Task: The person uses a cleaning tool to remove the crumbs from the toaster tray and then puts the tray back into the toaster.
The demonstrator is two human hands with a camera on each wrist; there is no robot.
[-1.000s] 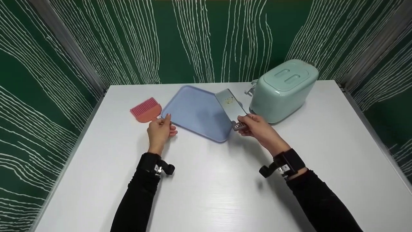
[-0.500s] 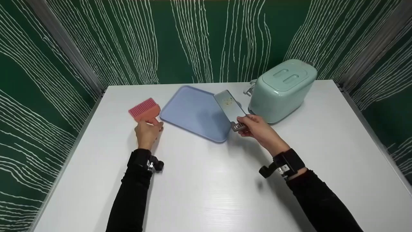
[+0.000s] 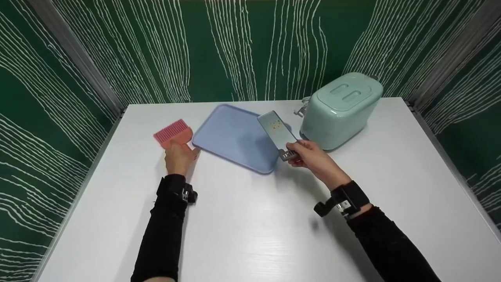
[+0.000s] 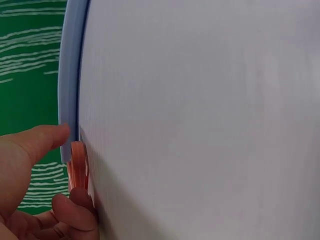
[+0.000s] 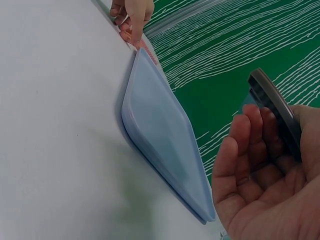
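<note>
My right hand (image 3: 311, 154) grips the grey slotted handle end of a flat metal crumb tray (image 3: 278, 131), held tilted above the right part of a blue tray (image 3: 235, 141). Small yellowish-brown crumbs (image 3: 275, 125) lie on its upper face. In the right wrist view, only the dark end (image 5: 272, 100) of the crumb tray shows, over the curled fingers. At left, my left hand (image 3: 179, 158) is over the handle of a pink-and-orange brush (image 3: 174, 131) lying on the table. In the left wrist view, thumb and fingers stand apart, with the orange handle (image 4: 79, 167) between them.
A mint-green toaster (image 3: 340, 111) stands at the back right, its plug and cord (image 3: 302, 107) beside it. The white table (image 3: 242, 235) meets green walls with white lines (image 3: 219, 47) on several sides. The brush lies just left of the blue tray.
My left hand has moved left from the blue tray's corner to the brush's handle, and its thumb has spread outward. The right hand with the crumb tray has hardly moved.
</note>
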